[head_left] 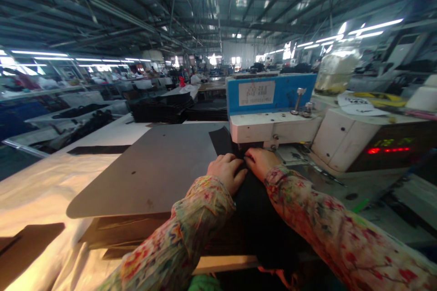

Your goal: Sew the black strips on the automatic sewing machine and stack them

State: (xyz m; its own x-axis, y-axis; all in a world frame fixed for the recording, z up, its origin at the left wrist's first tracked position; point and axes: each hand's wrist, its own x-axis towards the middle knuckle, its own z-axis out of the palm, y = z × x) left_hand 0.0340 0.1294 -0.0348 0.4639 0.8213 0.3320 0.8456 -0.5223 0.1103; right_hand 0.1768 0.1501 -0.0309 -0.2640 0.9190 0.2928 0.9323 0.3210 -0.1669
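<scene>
The black material (254,211) lies between the two forearms, running from the near edge of the work area up to the front of the machine head (252,128), with its far end (219,140) spread over the right border of the grey plate (143,177). The left hand (227,173) rests on the material at that border, fingers bent and thumb reaching towards the other hand; whether this grip pinches anything or only presses down, I cannot tell. The right hand (262,162) has its fingertips gathered together just beside the machine head, and its grip looks clamped on the edge of the material.

To handle this part well, let the left palm press the material evenly against the plate, so that no ripple forms between the hands. The right fingers would do best with a light, steady pinch, guiding the edge without tugging it sideways. Both sets of fingertips sit very near the underside of the machine head, so a little clearance there seems prudent. The loose length hanging towards the body could drag, and slack in it helps; the desk (102,130) extends to the left
</scene>
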